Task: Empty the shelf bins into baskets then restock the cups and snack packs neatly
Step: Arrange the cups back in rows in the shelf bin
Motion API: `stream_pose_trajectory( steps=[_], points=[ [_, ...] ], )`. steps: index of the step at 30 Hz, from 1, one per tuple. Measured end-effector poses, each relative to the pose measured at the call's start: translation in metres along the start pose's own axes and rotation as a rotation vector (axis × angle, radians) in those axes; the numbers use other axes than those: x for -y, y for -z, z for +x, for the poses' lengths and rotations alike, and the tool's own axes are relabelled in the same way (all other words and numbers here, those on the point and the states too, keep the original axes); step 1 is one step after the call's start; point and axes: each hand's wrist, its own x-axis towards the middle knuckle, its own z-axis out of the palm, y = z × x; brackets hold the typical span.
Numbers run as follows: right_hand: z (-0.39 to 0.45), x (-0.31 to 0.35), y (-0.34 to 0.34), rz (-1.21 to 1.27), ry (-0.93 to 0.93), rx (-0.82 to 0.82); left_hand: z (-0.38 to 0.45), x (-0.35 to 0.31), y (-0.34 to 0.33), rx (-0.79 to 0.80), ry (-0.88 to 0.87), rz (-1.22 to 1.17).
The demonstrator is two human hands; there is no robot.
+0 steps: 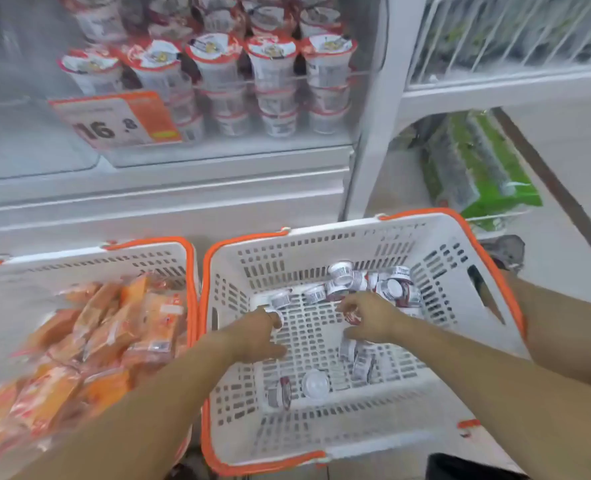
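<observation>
Cups (342,275) lie scattered in the right basket (321,244), just beyond and beneath our hands. Our left hand (259,336) curls around one small cup (276,318); our right hand (370,320) closes on another (353,318), though its grip is partly hidden. We should lift each upright and seat it squarely beside the shelf rows (273,64) ahead. Left of our arms, snack packs (114,334) fill the other basket (79,261).
</observation>
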Motion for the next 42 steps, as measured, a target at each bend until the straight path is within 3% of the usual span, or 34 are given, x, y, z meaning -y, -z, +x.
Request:
stream_pose_trajectory(
  steps=[5, 8, 12, 15, 18, 23, 29, 33, 35, 39, 42],
  points=[
    [0.008, -0.06, -0.053, 0.075, -0.171, -0.033, 0.044, 0.011, -0.091, 0.145, 0.115, -0.068],
    [0.017, -0.061, -0.06, -0.093, -0.134, 0.053, 0.052, 0.01, -0.118, 0.236, 0.105, -0.102],
    [0.017, -0.051, -0.072, -0.304, -0.052, 0.285, 0.057, 0.009, -0.134, 0.113, 0.144, -0.324],
    [0.013, -0.048, -0.076, -0.344, -0.005, 0.29, 0.057, 0.0, -0.125, -0.063, 0.117, -0.55],
    [0.003, -0.056, -0.08, -0.31, 0.026, 0.233, 0.057, -0.011, -0.126, -0.037, 0.033, -0.531],
    [-0.011, -0.067, -0.085, -0.257, -0.053, 0.264, 0.062, -0.022, -0.15, 0.137, 0.071, -0.473],
    [-0.011, -0.076, -0.081, -0.179, -0.163, 0.291, 0.065, -0.033, -0.16, -0.002, 0.105, -0.351],
    [-0.009, -0.076, -0.076, -0.125, -0.204, 0.278, 0.066, -0.031, -0.152, -0.017, 0.117, -0.47],
    [-0.007, -0.072, -0.066, -0.021, -0.226, 0.241, 0.063, -0.025, -0.144, -0.001, 0.132, -0.553],
    [-0.006, -0.051, -0.039, 0.413, -0.242, 0.125, 0.041, -0.023, -0.106, 0.034, 0.2, -0.833],
    [-0.011, -0.012, -0.009, 0.9, -0.235, 0.112, 0.015, -0.035, -0.057, 0.12, 0.149, -1.182]
  ],
)
